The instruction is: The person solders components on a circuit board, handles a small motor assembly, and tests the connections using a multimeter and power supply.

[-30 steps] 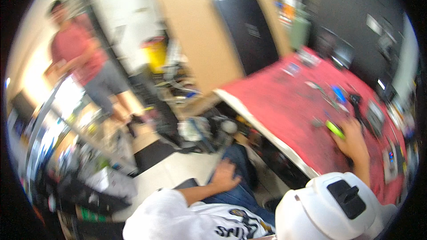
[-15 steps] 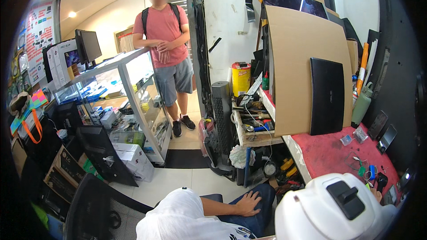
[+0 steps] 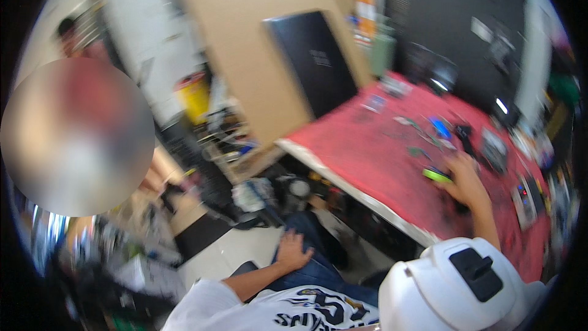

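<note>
Yellow-green object (image 3: pixel 436 175) inward from the pale edge of the tabletop (image 3: pixel 352 153) could skid if the right hand (image 3: pixel 463 180), finger grip unclear, jerks sideways, while the left hand (image 3: pixel 294 251) rests with fingers spread.

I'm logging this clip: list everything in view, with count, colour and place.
Table: 1, red-topped, right
Cardboard: 1, tan, upper centre
Panel: 1, black, against cardboard
Can: 1, mostly yellow, left of cardboard
Bottle: 1, green, right of cardboard
Tube: 1, orange, beside bottle
Blue object: 1, blue, on table
Yellow-green object: 1, yellow-green, at right hand
Lit device: 1, greyish, table's right
Other clutter: uncounted, mixed, around; too blurred
Other person: 1, reddish shirt, upper left
Casing: 1, white, lower right
Jeans: 1, blue, lower centre
Left hand: 1, bare, on jeans
Right hand: 1, bare, over table
</note>
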The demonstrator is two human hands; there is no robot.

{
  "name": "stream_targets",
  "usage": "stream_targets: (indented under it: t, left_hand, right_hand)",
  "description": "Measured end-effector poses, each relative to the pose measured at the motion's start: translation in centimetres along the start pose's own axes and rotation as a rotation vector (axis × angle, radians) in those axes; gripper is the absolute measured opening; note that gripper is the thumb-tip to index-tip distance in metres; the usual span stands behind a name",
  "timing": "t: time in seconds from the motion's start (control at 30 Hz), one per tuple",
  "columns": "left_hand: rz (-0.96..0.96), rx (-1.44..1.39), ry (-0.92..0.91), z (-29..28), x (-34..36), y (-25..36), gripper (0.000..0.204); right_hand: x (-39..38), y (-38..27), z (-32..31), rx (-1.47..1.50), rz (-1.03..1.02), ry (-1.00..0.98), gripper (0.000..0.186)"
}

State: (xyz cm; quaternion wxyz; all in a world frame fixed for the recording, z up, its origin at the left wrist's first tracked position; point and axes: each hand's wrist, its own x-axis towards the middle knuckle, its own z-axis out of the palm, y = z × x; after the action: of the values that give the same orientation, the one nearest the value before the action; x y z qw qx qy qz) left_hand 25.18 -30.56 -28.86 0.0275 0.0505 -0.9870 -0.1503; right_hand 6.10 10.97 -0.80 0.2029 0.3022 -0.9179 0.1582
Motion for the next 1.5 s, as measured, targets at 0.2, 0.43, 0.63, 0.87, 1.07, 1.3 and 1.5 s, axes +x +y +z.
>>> stream_targets:
  t: [0.2, 0.43, 0.63, 0.87, 1.07, 1.3, 1.5]
  left_hand:
    - [-0.055, -0.004, 0.067, 1.4, -0.1, -0.7, 0.069]
    - [-0.009, 0.046, 0.022, 1.4, 0.6, 0.5, 0.070]
    - [-0.012, 0.037, 0.020, 1.0, 0.4, 0.7, 0.069]
    - [0.010, 0.012, 0.024, 1.2, 0.8, 0.8, 0.070]
    - [-0.031, -0.016, 0.002, 0.0, 1.0, 2.0, 0.069]
    - [-0.038, 0.011, -0.012, 0.2, 0.8, 1.6, 0.068]
    - [0.003, 0.018, 0.027, 0.4, 0.5, 1.1, 0.069]
  right_hand:
    - [1.8, 3.5, -4.1, 0.325, 0.244, 0.217, 0.023]
    - [-0.9, 9.2, -4.1, 0.309, 0.415, 0.263, 0.023]
    - [-0.5, 7.7, -2.9, 0.209, 0.404, -0.037, 0.032]
    - [-1.2, 10.9, -5.5, 0.269, 0.424, 0.229, 0.026]
    - [-4.3, 16.1, -9.1, 0.207, 0.598, 0.742, 0.021]
    - [-4.4, 14.4, -7.6, 0.040, 0.646, 0.342, 0.023]
    - [-2.3, 11.6, -3.1, -0.101, 0.599, -0.034, 0.028]
